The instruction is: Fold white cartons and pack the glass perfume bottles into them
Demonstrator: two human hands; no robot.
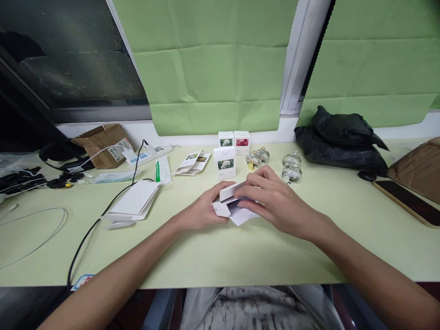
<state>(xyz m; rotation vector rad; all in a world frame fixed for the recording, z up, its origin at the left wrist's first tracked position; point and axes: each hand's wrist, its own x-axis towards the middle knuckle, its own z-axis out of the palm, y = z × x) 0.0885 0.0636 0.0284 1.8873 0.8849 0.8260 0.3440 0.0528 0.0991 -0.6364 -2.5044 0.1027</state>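
A small white cardboard box with its flaps standing open is between my hands, above the table. My left hand grips the box by its left side, thumb on top. At the box's open end are the bent fingers of my right hand, pinched on a flap; part of the box is hidden behind them. Just beyond stands an upright white box with a white flower picture. Behind it are two more boxes, one with a white flower and one with a red flower.
Flattened printed cartons and a stack of folded white cartons lie to the left. Several ornate glass jars stand on the right. Farther out are a black bag, a phone, a brown box and a black cable.
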